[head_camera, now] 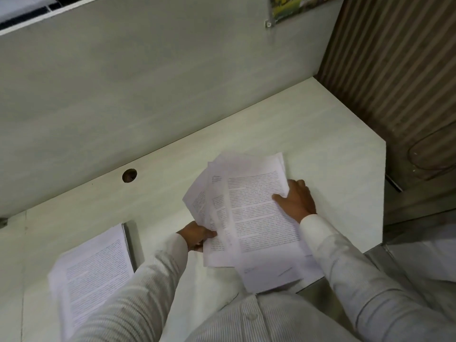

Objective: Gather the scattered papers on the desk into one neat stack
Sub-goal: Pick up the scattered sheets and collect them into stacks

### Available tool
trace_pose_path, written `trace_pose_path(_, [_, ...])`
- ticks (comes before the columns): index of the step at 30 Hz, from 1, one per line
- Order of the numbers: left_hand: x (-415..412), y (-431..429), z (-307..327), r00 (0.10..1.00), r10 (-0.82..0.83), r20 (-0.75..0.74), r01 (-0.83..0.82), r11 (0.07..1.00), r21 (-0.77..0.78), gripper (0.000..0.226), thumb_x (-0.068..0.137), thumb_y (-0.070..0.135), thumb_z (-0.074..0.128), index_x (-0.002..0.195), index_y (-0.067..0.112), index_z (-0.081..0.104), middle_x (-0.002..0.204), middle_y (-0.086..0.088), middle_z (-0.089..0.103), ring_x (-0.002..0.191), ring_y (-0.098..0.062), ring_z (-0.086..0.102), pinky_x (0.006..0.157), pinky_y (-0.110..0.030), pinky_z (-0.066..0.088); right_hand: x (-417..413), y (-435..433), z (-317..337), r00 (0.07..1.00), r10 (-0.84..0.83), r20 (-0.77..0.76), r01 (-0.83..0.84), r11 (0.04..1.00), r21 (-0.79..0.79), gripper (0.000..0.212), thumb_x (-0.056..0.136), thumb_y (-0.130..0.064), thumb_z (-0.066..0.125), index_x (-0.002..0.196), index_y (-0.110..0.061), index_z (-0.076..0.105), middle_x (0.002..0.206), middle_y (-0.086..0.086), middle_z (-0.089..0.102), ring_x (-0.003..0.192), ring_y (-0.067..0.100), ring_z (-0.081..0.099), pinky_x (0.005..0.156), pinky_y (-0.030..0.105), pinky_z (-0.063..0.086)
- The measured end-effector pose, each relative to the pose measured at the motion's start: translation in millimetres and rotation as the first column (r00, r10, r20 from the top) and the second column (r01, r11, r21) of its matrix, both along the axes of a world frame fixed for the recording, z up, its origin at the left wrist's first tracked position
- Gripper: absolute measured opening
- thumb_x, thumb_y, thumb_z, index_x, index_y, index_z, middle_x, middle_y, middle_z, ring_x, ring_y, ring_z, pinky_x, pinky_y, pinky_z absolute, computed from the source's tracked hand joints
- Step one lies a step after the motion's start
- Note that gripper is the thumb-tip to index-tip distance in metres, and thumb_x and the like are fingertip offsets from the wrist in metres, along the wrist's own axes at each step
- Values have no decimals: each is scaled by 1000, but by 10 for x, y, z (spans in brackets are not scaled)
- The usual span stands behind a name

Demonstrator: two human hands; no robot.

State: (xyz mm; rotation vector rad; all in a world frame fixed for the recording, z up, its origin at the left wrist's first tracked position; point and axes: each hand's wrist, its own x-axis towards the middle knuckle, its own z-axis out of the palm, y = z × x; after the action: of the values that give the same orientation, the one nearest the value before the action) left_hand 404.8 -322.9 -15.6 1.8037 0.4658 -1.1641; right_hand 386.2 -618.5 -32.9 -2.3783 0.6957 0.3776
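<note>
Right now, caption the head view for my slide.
Left hand and right hand grip fanned papers over desk; another stack alongside.

Printed pages on a desk (320, 134); no wording can be read.
The fanned loose sheets (259, 213) and the separate pile (93, 262) at the left carry paragraphs of small dark print, too blurred to read. A green and yellow poster (291, 6) at the top edge is likewise illegible.

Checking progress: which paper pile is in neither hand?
The flat pile on the left, lying untouched. The fanned bunch is pinched by the left hand and held at its edge by the right hand.
</note>
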Motion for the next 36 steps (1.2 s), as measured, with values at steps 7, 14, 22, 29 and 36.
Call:
trace_pose_path(7, [-10,-51,-20,927,375,-12,-362,884,-296,35,86,28,67,120,21,64,113,-6,74,107,-31,68,97,-49,52,-58,388,13,983,182,27,-184,966,184,57,94,-40,61,143,-18,43,134,6,44,115,27,57,96,39,49])
trace_pose_path(14, [-157,-18,-89,875,457,161,-442,889,-120,33,87,14,73,118,7,64,105,-9,72,86,-24,70,69,-31,57,-237,516,-71,983,-124,134,75,942,327,14,87,-20,72,97,-14,65,89,-7,65,80,13,62,67,21,49])
trace_pose_path(22, [-346,179,-157,835,536,120,-519,842,-149,30,88,10,71,117,7,63,106,-10,71,90,-28,69,81,-41,54,-320,438,-78,993,-113,44,89,926,366,48,94,-32,63,59,-14,35,58,0,38,58,13,37,55,27,29])
trace_pose_path(29, [-431,290,-211,791,590,162,-576,807,-125,30,89,13,70,118,8,62,114,-11,67,96,-32,66,85,-42,52,-357,451,-2,956,-281,80,236,905,355,6,81,-19,77,77,-20,72,80,-8,72,79,11,67,77,27,55])
trace_pose_path(36, [-521,311,-219,803,570,174,-557,821,-123,27,89,18,71,114,12,63,110,-10,69,91,-31,68,87,-45,54,-352,523,7,978,-206,-15,201,931,305,17,79,-26,79,81,-16,66,84,-6,67,80,14,63,73,26,50])
